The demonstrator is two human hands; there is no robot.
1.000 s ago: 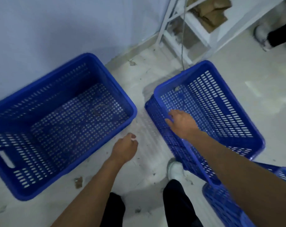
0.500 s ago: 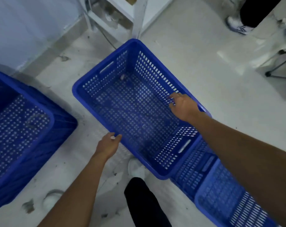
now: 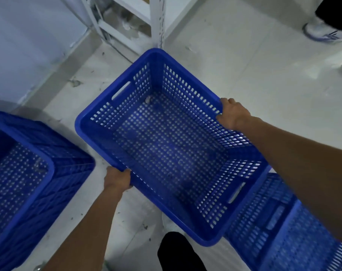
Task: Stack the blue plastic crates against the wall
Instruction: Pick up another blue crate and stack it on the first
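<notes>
Both hands clamp opposite long rims of the perforated blue plastic crate (image 3: 166, 145).

Left hand (image 3: 117, 179) curls closed around the near rim; right hand (image 3: 232, 113) wraps the far rim, fingers inside. It seems lifted off the floor, between the wall-side blue crate (image 3: 29, 182) and another (image 3: 295, 227). Empty, stiff, probably light; rims give surer purchase than the handle slots.

You're looking at a white shelving frame (image 3: 156, 22) at twelve o'clock — someone's sneaker (image 3: 324, 33) is standing at two.
</notes>
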